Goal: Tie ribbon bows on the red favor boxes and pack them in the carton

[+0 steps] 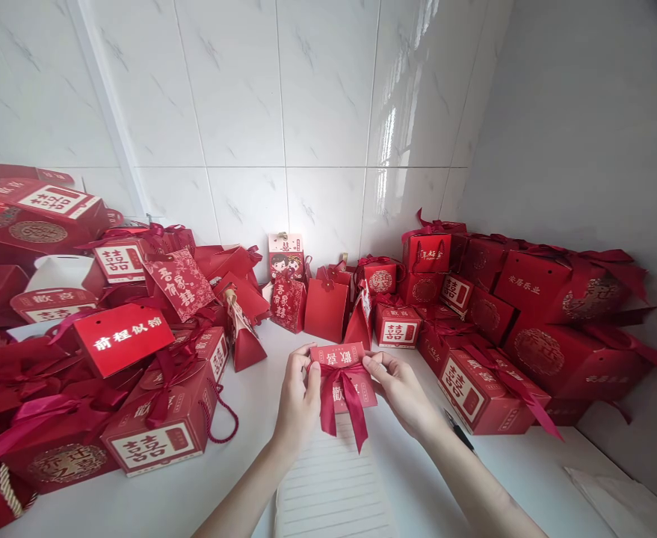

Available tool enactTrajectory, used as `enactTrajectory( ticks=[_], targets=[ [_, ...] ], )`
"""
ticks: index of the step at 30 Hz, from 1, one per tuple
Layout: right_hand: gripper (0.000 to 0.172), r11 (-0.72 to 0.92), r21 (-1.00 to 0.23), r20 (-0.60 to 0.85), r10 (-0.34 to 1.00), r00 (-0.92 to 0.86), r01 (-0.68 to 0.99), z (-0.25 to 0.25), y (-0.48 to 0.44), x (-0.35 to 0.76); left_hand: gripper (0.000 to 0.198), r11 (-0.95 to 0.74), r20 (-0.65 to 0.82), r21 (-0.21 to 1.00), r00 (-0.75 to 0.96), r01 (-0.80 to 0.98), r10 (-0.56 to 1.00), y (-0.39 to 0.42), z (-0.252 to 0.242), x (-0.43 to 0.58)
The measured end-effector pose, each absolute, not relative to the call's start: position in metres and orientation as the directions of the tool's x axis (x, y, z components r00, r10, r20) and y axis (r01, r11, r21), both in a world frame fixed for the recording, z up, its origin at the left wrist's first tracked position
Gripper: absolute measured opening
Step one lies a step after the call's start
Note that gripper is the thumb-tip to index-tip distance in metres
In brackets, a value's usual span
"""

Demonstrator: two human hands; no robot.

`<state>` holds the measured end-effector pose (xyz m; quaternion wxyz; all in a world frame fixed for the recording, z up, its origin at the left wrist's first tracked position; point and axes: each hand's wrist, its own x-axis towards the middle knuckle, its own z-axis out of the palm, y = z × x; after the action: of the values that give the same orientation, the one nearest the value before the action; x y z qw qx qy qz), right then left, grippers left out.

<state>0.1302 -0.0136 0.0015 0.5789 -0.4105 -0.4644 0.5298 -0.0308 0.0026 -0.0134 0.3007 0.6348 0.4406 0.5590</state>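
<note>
My left hand (pixel 299 392) and right hand (pixel 400 386) pinch a box (pixel 339 354) whose bow (pixel 344 373) could loosen if tugged.

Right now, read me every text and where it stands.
"歡喜": held ribboned box; white-labelled boxes.
"囍": white-labelled boxes; pink cartoon box.
"前程似锦": plain red box, left.
"吾家有囍": floral packages, left and centre.
"年好合": small red package, right.
"安居乐业": large red box, right.
Gold medallions, other print: too unclear to read.
</note>
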Motion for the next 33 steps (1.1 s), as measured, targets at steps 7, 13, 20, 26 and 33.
enactTrajectory(
  ticks=[7, 13, 20, 26, 33],
  targets=[
    [0.031, 0.407, -0.839, 0.507, 0.826, 0.247, 0.361, 0.009, -0.028, 0.129, 0.014, -0.42, 0.424, 0.902, -0.023, 0.105, 0.905, 0.003, -0.012, -0.03],
    [0.038, 0.399, -0.596, 0.315, 0.915, -0.254, 0.697, 0.011, -0.059, 0.1, 0.018, -0.519, 0.531, 0.83, -0.009, 0.204, 0.847, 0.006, -0.012, -0.032],
    [0.03, 0.169, -0.873, 0.021, 0.95, -0.311, 0.457, -0.01, -0.056, 0.084, 0.026, -0.53, 0.532, 0.821, 0.05, 0.212, 0.845, 0.002, -0.004, -0.036],
    [0.023, 0.06, -0.946, -0.082, 0.906, -0.414, 0.318, -0.008, -0.055, 0.086, 0.008, -0.482, 0.481, 0.84, 0.069, 0.25, 0.874, -0.002, 0.0, -0.034],
    [0.021, 0.03, -0.941, -0.154, 0.849, -0.506, 0.336, -0.007, -0.054, 0.089, 0.017, -0.515, 0.484, 0.817, 0.176, 0.26, 0.857, -0.006, 0.003, -0.034]
  ],
)
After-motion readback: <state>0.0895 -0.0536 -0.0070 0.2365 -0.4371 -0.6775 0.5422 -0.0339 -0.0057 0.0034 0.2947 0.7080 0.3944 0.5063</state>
